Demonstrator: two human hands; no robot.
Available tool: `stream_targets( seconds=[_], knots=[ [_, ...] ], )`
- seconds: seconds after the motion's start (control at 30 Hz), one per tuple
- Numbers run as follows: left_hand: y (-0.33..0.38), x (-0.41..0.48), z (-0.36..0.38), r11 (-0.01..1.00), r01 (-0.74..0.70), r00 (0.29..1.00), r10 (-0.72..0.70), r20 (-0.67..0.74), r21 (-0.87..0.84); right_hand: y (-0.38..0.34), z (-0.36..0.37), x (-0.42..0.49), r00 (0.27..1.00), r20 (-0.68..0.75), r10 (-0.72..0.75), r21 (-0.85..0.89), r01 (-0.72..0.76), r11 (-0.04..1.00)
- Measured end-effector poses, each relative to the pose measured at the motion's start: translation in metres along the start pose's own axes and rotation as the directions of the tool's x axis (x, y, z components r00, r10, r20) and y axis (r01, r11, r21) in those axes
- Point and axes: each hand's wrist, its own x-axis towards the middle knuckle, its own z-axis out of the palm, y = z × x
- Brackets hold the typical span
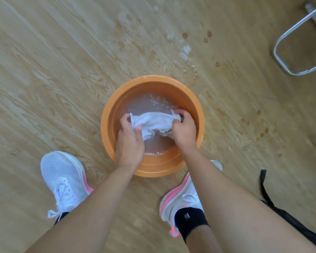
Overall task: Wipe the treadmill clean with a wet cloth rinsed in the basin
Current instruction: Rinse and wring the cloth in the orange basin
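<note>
A round orange basin [104,125] sits upright at the centre of the frame, holding shallow, cloudy water [150,105] with a few suds. A wet white cloth [153,121], bunched into a rough horizontal roll, spans the basin's middle. The left hand [129,141] and right hand [183,128] grip its ends.

Cloth [153,123] in basin [193,105], between shoes [62,176].

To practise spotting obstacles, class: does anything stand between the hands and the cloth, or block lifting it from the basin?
Nothing visible does. The left hand and right hand both grip the cloth in the basin, which is open above. The treadmill is out of view, so that path cannot be judged.
</note>
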Motion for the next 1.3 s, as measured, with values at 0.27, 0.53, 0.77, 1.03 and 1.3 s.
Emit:
stream_targets(
  seconds=[0.27,0.53,0.77,1.03,1.3],
  knots=[
    [0.005,0.027,0.033,0.973,0.223,0.969,-0.228,0.091,0.063,0.005,0.046,0.008,0.986,0.098,0.132,-0.067,-0.126,0.990],
    [0.022,0.024,0.033,0.726,0.536,0.843,-0.442,0.305,-0.431,-0.012,0.064,0.001,0.990,0.137,-0.031,-0.044,0.038,0.998],
    [0.029,-0.003,0.006,0.932,0.218,0.975,-0.221,0.021,-0.290,-0.021,0.034,0.034,0.987,0.106,-0.118,-0.266,0.142,0.953],
    [0.003,0.028,0.032,0.856,0.466,0.883,-0.465,0.059,-0.225,-0.006,0.048,0.011,0.995,0.097,-0.033,-0.203,0.053,0.978],
    [0.024,0.041,0.031,0.616,0.640,0.767,-0.484,0.421,-0.458,-0.014,0.072,0.014,0.981,0.163,-0.102,-0.086,0.118,0.989]
  ],
)
